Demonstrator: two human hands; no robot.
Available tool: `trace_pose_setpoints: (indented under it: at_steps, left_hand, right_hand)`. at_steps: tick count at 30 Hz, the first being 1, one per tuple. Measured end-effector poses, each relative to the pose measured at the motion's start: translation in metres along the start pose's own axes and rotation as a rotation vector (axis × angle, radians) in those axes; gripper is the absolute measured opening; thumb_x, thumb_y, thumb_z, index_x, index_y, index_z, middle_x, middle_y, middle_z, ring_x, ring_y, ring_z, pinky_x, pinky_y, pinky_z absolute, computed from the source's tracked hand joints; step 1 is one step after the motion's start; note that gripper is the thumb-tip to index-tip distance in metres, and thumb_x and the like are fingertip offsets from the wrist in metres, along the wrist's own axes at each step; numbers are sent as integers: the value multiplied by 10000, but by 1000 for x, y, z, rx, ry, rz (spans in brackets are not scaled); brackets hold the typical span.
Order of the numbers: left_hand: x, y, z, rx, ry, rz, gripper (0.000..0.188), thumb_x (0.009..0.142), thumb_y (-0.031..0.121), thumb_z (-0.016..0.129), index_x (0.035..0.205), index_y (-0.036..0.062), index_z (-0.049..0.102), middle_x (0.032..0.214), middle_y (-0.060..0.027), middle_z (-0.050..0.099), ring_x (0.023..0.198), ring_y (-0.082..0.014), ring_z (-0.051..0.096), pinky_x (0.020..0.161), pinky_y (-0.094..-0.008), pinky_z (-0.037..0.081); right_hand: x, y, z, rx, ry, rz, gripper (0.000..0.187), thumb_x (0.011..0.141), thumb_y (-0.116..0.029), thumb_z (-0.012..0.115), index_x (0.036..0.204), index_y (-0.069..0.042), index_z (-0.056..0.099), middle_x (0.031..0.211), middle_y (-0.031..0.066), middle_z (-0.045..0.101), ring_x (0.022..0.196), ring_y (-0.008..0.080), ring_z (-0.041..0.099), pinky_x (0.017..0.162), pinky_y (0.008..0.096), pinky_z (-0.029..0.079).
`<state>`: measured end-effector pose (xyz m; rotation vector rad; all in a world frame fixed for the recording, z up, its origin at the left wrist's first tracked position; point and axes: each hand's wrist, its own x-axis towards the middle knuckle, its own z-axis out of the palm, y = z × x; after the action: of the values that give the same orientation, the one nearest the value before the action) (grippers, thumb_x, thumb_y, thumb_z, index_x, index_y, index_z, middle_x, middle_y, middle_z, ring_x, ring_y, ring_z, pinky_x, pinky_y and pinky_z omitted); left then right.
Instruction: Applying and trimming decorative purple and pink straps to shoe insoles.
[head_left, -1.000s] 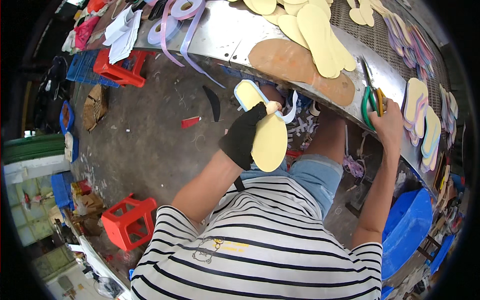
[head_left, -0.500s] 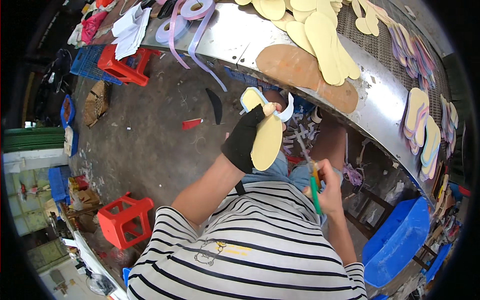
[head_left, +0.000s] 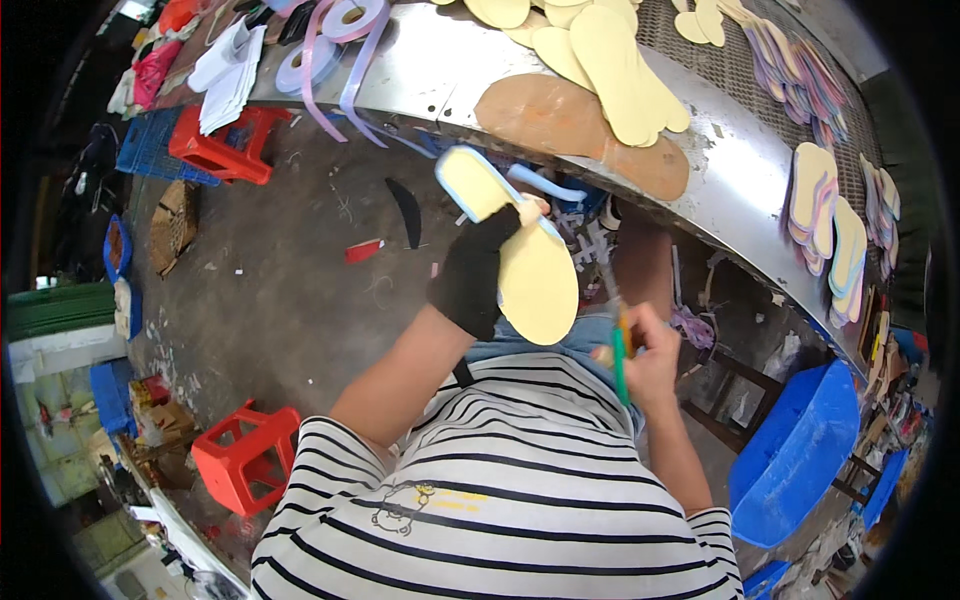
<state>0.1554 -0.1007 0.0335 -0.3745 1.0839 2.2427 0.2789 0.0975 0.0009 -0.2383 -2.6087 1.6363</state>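
My left hand (head_left: 474, 262), in a black fingerless glove, grips a pale yellow shoe insole (head_left: 540, 292) around its narrow middle. Light blue edging runs around the insole's upper end. A loose length of light blue ribbon (head_left: 545, 183) sticks out to the right, just above my left fingertips; where it joins the edging is hidden. Lower and to the right, my right hand (head_left: 654, 362) is closed around scissors (head_left: 619, 365) with green and orange handles. Their blades point upward and are blurred, apart from the insole.
A metal-edged table (head_left: 740, 190) curves across the top and right, bearing yellow insoles (head_left: 615, 75), a brown insole-shaped piece (head_left: 540, 115) and ribbon rolls (head_left: 305, 66). White scraps litter the floor beneath. Red stools (head_left: 245, 455) stand left; a blue tub (head_left: 795, 455) sits right.
The insole has turned, its upper end swinging left and its lower end right. The loose ribbon, curled upright before, now stretches out sideways. The scissors stay in my right hand.
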Motion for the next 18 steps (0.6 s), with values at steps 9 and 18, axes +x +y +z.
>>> trace_pose_setpoints:
  at_steps: [9,18]
  left_hand:
    - [14,14,51,200,-98,243,230,803,180,622,978,42,569,884,-66,603,774,-161,595,681,-312,510]
    - [33,12,63,256,-116,310,198,835,174,621,975,37,588,837,-42,618,744,-94,587,601,-273,466]
  right_hand:
    - [101,-25,-92,-855,592,-482,223,736,-138,688,826,23,562,778,147,562,732,285,568,614,351,448]
    - [97,-73,-24,145,-87,-116,156,836,-99,609,759,-5,511,655,12,479,577,55,427,509,219,350]
